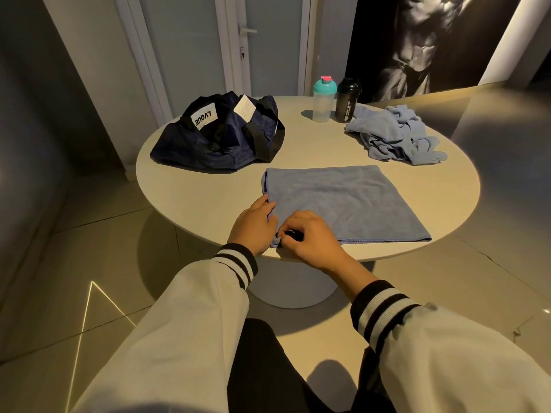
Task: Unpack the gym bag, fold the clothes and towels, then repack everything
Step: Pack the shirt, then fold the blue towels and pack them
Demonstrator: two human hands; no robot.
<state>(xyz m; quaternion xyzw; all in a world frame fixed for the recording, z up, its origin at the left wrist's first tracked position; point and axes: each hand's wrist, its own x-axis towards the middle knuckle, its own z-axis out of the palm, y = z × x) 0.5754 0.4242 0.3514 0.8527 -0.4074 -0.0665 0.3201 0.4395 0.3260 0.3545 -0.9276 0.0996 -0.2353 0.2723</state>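
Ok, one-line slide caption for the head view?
Left hand and right hand grip the near corner of the flat towel on the round table; gym bag and crumpled towel behind.

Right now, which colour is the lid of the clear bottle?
Teal lid with a pink cap; head view.

Soft matt blue towel (343,201), smooth matt desk (190,201), navy fabric gym bag (214,144), glossy floor tiles (89,234).
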